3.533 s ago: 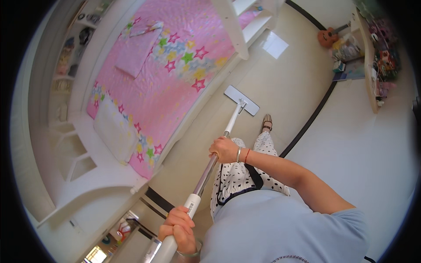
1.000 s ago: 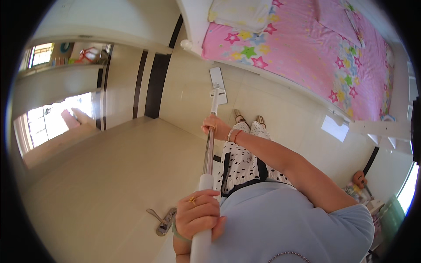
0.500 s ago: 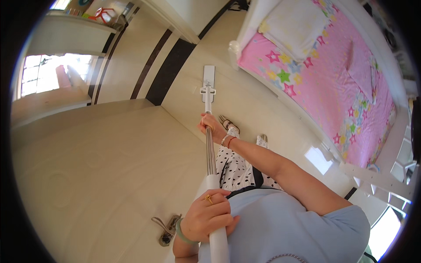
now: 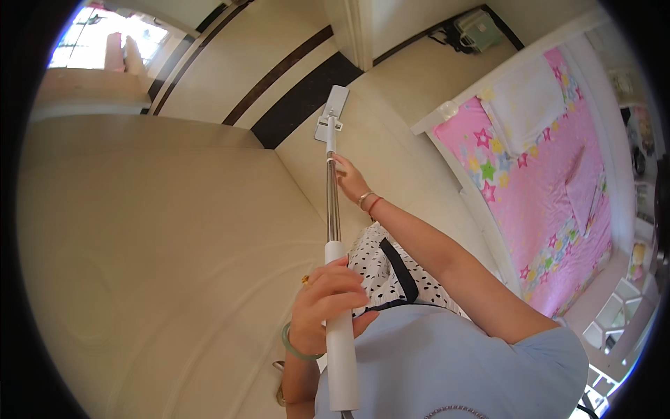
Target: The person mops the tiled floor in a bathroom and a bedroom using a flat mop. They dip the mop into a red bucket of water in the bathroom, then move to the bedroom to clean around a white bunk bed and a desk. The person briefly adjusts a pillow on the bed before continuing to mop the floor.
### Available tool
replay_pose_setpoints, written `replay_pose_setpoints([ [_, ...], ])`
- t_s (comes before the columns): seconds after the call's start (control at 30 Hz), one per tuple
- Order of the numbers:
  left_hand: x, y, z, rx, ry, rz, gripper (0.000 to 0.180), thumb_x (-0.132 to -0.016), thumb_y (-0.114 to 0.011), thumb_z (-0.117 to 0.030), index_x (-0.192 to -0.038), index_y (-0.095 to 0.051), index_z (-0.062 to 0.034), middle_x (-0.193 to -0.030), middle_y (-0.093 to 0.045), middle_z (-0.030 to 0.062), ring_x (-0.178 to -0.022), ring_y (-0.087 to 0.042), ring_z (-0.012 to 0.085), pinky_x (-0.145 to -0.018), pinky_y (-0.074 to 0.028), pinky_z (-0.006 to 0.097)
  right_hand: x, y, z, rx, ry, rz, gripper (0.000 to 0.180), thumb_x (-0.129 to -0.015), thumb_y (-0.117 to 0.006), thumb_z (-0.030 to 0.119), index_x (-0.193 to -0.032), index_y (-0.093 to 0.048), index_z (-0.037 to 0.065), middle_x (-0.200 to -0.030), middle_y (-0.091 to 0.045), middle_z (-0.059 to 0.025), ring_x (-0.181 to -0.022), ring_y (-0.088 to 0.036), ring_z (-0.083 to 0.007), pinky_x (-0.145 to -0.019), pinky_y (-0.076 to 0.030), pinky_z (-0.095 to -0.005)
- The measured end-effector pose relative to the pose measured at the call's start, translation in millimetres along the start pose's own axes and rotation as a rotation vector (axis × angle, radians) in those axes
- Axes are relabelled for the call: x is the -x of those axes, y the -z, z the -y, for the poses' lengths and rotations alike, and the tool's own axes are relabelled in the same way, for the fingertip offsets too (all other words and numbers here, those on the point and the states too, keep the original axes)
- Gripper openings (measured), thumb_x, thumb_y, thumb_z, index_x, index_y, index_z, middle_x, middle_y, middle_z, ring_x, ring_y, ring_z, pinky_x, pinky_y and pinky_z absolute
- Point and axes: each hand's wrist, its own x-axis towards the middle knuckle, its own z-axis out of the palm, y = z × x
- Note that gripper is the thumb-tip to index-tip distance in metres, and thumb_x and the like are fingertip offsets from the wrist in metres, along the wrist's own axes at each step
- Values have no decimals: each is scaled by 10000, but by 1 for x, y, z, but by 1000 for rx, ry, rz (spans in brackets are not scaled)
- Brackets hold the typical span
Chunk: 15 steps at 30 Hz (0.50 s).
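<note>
A flat mop with a telescoping pole, white handle and bare metal middle section runs away from my body. Its rectangular white head lies on the floor at the far end, beside the dark floor band. My left hand, with a green bangle and a gold ring, curls loosely round the white handle near my waist. Farther up, my right hand is round the metal section from its right side, just below the white joint; the pole partly hides its fingers.
On the right stands a white-framed bed with a pink star-patterned sheet and a pale pillow. A smooth cream surface spreads at left. A black band crosses the floor ahead. A grey-green case sits in the far corner.
The view has turned, so the bed sits farther right and the far corner shows more. The mop head has tilted relative to the pole. My right hand has loosened; my feet are out of sight.
</note>
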Motion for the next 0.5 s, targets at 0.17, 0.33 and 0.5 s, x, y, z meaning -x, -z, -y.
replay_pose_setpoints([
  [0.17, 59, 21, 0, -3, 61, -43, 274, -620, -843, -57, -736, -596, -83, -757, -579, 41, -799, -606, 231, -901, -517, 459, 14, -38, 43, -777, -812, -31, 138, -953, -516, 101, -977, -507, -34, -906, -574, -157, -756, -638, -244, -631, -562, -348],
  [0.33, 93, 48, -20, -15, 104, -265, 269, -662, -843, -102, -749, -590, -75, -661, -561, 41, -689, -616, 235, -862, -521, 460, 20, -72, 17, -812, -1055, -92, 114, -901, -433, 64, -810, -412, -1, -676, -430, -73, -516, -422, -151, -444, -412, -279],
  [0.5, 140, 52, -53, 11, 0, -771, 373, -859, -693, -342, -666, -468, -115, -597, -492, 0, -554, -531, 166, -727, -499, 385, 82, -118, 45, -883, -1169, -208, 125, -860, -431, 67, -752, -369, 68, -589, -355, -5, -457, -355, -98, -392, -338, -234],
])
